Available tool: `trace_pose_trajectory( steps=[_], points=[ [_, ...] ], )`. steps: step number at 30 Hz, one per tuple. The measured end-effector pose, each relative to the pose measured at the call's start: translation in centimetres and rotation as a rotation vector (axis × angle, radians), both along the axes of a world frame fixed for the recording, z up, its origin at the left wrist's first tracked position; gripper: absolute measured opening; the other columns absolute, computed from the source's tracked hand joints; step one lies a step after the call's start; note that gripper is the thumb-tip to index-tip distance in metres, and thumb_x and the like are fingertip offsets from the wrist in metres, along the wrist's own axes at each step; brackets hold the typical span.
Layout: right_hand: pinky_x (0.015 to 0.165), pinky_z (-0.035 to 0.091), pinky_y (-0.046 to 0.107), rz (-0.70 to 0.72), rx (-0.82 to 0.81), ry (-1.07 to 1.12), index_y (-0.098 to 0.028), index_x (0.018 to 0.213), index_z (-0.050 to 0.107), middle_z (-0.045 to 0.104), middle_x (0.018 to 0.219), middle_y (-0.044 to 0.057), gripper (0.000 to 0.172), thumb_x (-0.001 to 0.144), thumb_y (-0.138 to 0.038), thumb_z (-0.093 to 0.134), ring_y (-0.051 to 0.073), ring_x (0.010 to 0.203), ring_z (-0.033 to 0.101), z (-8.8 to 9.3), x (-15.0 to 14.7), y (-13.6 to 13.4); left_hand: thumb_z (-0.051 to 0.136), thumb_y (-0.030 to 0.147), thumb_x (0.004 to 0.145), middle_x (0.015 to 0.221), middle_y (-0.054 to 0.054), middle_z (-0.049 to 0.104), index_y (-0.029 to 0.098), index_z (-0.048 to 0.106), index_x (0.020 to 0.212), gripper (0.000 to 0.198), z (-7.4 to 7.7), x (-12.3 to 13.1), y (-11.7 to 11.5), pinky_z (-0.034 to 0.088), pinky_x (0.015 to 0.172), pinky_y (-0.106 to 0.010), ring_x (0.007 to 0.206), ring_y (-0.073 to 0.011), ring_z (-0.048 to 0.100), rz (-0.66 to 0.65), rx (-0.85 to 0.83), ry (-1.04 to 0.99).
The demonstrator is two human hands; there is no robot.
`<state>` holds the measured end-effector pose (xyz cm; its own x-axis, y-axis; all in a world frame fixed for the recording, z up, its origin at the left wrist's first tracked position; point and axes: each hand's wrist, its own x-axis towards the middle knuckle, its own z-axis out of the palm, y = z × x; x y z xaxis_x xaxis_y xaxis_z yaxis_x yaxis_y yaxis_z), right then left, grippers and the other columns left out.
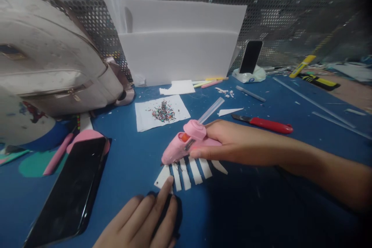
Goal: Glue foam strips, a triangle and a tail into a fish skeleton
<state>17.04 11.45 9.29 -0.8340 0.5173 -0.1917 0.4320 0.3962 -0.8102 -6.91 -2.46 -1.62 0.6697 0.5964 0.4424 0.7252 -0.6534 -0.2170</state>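
Observation:
A pink hot glue gun [175, 148] with a clear glue stick [211, 111] in its back is gripped by my right hand [229, 139]. Its nozzle points down and left, just over a small white cut piece [161, 178]. My left hand [142, 221] has its index fingertip on that piece's edge, the other fingers loosely spread. Several narrow white strips [195, 171] lie in a row on the blue table [128, 170], partly hidden beneath the glue gun and right hand. Beyond them, a white sheet [143, 122] carries a heap of multicoloured bits [164, 113].
A black phone [69, 186] lies at left, near a pale backpack [52, 58]. White boards [180, 54] lean on the perforated metal panel behind. A red-handled cutter [271, 125] lies right of my right hand. Another phone [251, 57] stands on a white pack [250, 75].

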Motion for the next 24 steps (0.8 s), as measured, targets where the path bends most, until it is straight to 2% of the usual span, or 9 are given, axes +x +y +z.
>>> trace_pose_trajectory(
  steps=[2, 5, 8, 10, 14, 16, 20, 24],
  points=[
    [0.072, 0.043, 0.024, -0.026, 0.010, 0.015, -0.017, 0.108, 0.071, 0.067, 0.091, 0.003, 0.036, 0.095, -0.044, 0.052, 0.015, 0.079, 0.056, 0.4, 0.1, 0.1, 0.033, 0.025, 0.105, 0.123, -0.012, 0.069, 0.015, 0.063, 0.115, 0.033, 0.2, -0.1, 0.1, 0.039, 0.078, -0.036, 0.088, -0.0210, 0.059, -0.021, -0.005, 0.022],
    [0.060, 0.041, 0.024, -0.123, 0.034, -0.003, -0.017, 0.103, 0.071, 0.065, 0.088, 0.003, 0.032, 0.092, -0.044, 0.057, 0.013, 0.069, 0.052, 0.7, 0.9, 0.2, 0.036, 0.025, 0.103, 0.129, -0.014, 0.066, 0.014, 0.063, 0.115, 0.031, 0.7, -0.1, 0.2, 0.041, 0.077, -0.035, 0.083, -0.0199, 0.060, -0.041, -0.023, 0.086],
    [0.048, 0.038, 0.022, -0.250, 0.036, -0.006, -0.019, 0.101, 0.070, 0.059, 0.078, 0.000, 0.028, 0.089, -0.043, 0.062, 0.012, 0.062, 0.050, 0.6, 2.6, 0.0, 0.040, 0.024, 0.102, 0.130, -0.015, 0.065, 0.014, 0.064, 0.115, 0.029, 1.0, -0.2, 0.1, 0.044, 0.078, -0.036, 0.083, -0.0206, 0.061, -0.039, -0.020, 0.099],
    [0.046, 0.040, 0.021, -0.338, 0.056, 0.001, -0.019, 0.097, 0.069, 0.055, 0.074, 0.000, 0.027, 0.087, -0.043, 0.064, 0.011, 0.060, 0.051, 0.5, 4.2, -0.2, 0.041, 0.025, 0.101, 0.130, -0.015, 0.065, 0.014, 0.065, 0.115, 0.030, 0.9, -0.3, 0.0, 0.045, 0.077, -0.036, 0.084, -0.0211, 0.061, -0.041, -0.015, 0.090],
    [0.042, 0.038, 0.023, -0.479, 0.094, -0.032, -0.016, 0.074, 0.063, 0.054, 0.061, 0.001, 0.041, 0.087, -0.055, 0.059, 0.011, 0.050, 0.049, 0.4, 7.5, -1.1, 0.042, 0.027, 0.101, 0.134, -0.015, 0.063, 0.016, 0.064, 0.119, 0.030, 0.7, -0.5, -0.1, 0.047, 0.079, -0.037, 0.088, -0.0219, 0.063, -0.033, -0.043, 0.128],
    [0.043, 0.038, 0.024, -0.521, 0.083, -0.064, -0.017, 0.070, 0.061, 0.057, 0.061, 0.004, 0.047, 0.088, -0.060, 0.056, 0.011, 0.050, 0.051, 0.4, 8.8, -1.5, 0.043, 0.027, 0.101, 0.135, -0.014, 0.061, 0.016, 0.063, 0.121, 0.030, 0.6, -0.6, 0.0, 0.047, 0.082, -0.037, 0.092, -0.0220, 0.064, -0.035, -0.057, 0.140],
    [0.043, 0.039, 0.024, -0.545, 0.084, -0.040, -0.017, 0.070, 0.061, 0.057, 0.058, 0.003, 0.046, 0.088, -0.060, 0.056, 0.012, 0.050, 0.051, 0.4, 9.6, -2.1, 0.045, 0.027, 0.101, 0.134, -0.015, 0.062, 0.015, 0.063, 0.122, 0.030, 0.7, -0.8, 0.0, 0.048, 0.081, -0.038, 0.090, -0.0227, 0.065, -0.057, -0.046, 0.134],
    [0.041, 0.039, 0.024, -0.486, 0.089, 0.010, -0.018, 0.073, 0.063, 0.057, 0.057, 0.002, 0.042, 0.086, -0.058, 0.060, 0.011, 0.047, 0.050, 0.8, 8.7, -2.5, 0.048, 0.025, 0.099, 0.133, -0.015, 0.063, 0.015, 0.063, 0.122, 0.030, 0.7, -0.7, 0.0, 0.049, 0.079, -0.039, 0.089, -0.0241, 0.066, -0.064, -0.043, 0.141]
  ],
)
